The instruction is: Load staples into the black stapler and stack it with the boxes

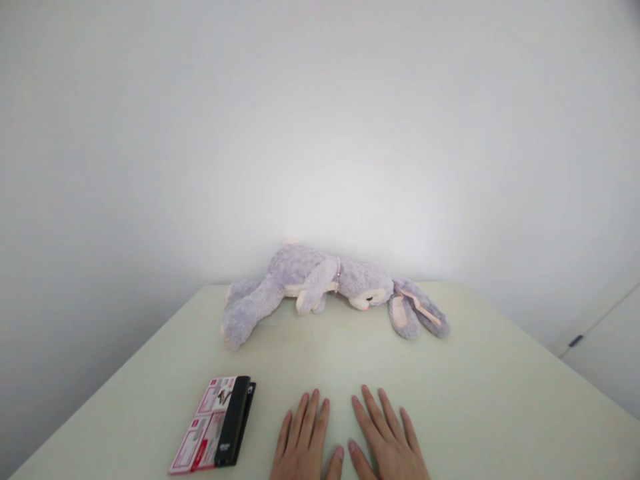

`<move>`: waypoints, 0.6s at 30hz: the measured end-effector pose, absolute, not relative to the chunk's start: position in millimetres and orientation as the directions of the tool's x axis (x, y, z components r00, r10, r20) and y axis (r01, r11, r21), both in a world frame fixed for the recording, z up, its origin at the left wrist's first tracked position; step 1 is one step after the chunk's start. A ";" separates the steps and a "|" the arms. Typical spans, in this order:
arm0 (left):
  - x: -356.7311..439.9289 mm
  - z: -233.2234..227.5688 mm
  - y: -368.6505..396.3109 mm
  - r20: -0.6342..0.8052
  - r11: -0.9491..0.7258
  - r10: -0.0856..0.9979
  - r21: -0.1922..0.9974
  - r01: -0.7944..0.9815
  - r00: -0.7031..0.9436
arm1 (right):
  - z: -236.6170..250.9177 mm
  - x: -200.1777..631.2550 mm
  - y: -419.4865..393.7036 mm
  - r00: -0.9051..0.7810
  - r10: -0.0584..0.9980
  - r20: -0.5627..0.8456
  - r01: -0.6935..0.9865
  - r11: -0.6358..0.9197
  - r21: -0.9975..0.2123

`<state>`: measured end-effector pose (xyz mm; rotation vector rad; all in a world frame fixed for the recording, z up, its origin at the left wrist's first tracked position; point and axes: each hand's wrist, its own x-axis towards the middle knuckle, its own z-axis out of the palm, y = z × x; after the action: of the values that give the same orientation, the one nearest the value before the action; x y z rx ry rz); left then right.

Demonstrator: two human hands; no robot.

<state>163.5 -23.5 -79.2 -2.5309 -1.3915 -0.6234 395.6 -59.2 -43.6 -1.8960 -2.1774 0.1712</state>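
Hands lie flat at the near edge, wrists cut off by the frame: left hand [303, 443] and right hand [387, 440], fingers spread, grasping nothing, thumbs almost meeting. Just left rests a pink-and-black packet [215, 425], print unreadable. Farther back on the table [500, 387] a grey plush rabbit [320, 283] sprawls sideways by the wall.

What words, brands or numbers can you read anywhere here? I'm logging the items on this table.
None can be read.
Pink and white packet, beside the left hand: printed panels, too small and blurred to read.
Black case lying against the packet: a small pale mark, unreadable.
Plush rabbit: no writing visible.
Table and wall: no text.
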 end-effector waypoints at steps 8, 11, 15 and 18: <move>164.2 -74.5 -24.3 0.443 -0.543 0.756 0.015 0.839 0.482 | -34.1 389.7 -60.2 -0.093 0.990 0.109 0.963 0.117 -0.241; 164.6 -70.0 -26.0 0.473 -0.549 0.733 -0.013 0.836 0.489 | -31.1 388.1 -61.2 -0.100 0.987 0.126 0.967 0.126 -0.221; 165.6 -66.9 -28.0 0.503 -0.520 0.707 -0.107 0.847 0.498 | -30.6 388.7 -62.1 -0.122 0.980 0.159 0.971 0.151 -0.188; 166.1 -66.3 -28.5 0.519 -0.507 0.690 -0.152 0.849 0.505 | -31.5 389.7 -62.2 -0.124 0.979 0.160 0.975 0.150 -0.163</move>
<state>166.1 -28.5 -66.3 -2.3631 -1.2746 -0.5613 389.7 -62.2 -31.5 -1.9104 -2.1974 0.0262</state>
